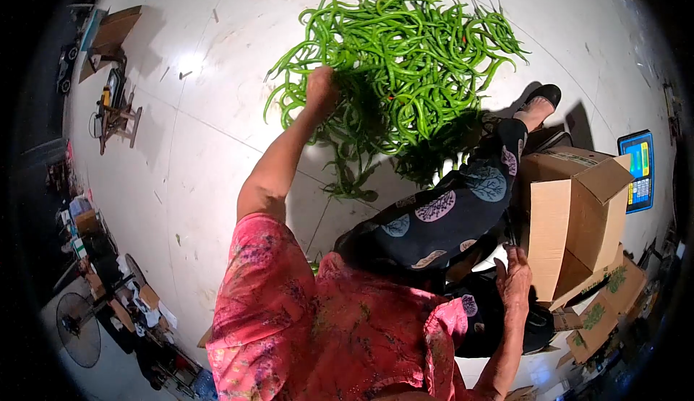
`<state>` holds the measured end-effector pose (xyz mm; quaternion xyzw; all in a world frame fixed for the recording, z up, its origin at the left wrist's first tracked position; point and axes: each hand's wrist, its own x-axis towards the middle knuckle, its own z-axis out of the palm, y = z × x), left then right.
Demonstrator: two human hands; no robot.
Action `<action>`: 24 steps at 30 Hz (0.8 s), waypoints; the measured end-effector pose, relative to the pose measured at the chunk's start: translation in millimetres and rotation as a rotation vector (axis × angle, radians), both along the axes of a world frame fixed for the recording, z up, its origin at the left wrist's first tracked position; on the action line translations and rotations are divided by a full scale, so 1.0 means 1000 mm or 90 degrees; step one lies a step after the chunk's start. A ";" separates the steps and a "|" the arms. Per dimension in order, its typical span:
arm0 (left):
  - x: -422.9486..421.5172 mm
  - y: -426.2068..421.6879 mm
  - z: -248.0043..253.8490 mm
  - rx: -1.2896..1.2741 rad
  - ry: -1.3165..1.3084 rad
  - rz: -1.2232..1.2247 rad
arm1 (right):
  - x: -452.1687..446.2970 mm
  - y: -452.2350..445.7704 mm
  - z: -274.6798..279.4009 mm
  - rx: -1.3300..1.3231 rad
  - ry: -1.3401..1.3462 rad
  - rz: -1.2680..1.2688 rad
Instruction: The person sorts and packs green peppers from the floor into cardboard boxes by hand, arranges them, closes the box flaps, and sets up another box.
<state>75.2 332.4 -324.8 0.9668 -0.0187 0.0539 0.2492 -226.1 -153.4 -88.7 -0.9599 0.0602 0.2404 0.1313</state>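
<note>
A broad pile of long green chili peppers lies on the pale tiled floor. My left hand reaches to the pile's left edge, its fingers curled in on the peppers; the fingertips are hidden. My right hand is low on the right, beside an open cardboard box. Its fingers point forward, fairly straight, and I see nothing held in them. The box stands right of my bent leg with its flaps up; little of its inside shows.
A blue scale with a keypad stands beyond the box. Flattened cardboard lies at lower right. On the left are a small wooden stool, a fan and clutter. My shoe is close to the pile's right side.
</note>
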 end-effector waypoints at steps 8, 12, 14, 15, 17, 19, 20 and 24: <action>0.059 0.010 -0.027 0.152 0.399 0.010 | -0.026 0.011 -0.009 0.032 0.070 -0.019; 0.053 0.014 -0.027 0.209 0.416 -0.137 | -0.038 0.016 -0.027 0.045 0.037 0.024; 0.053 0.004 -0.014 0.179 0.437 -0.080 | -0.018 0.031 -0.012 0.063 0.069 0.028; 0.056 0.002 -0.024 0.120 0.417 -0.002 | -0.013 0.035 -0.008 0.053 0.072 0.028; 0.055 -0.002 -0.036 0.113 0.396 0.002 | -0.008 0.037 -0.002 0.039 0.071 0.035; 0.048 0.001 -0.040 0.043 0.359 -0.028 | -0.004 0.038 0.004 0.031 0.056 0.051; 0.041 0.001 -0.038 0.044 0.344 -0.039 | -0.001 0.041 0.008 0.029 0.056 0.053; 0.012 0.018 -0.059 -0.309 0.397 0.027 | 0.001 0.050 0.016 0.040 0.044 0.052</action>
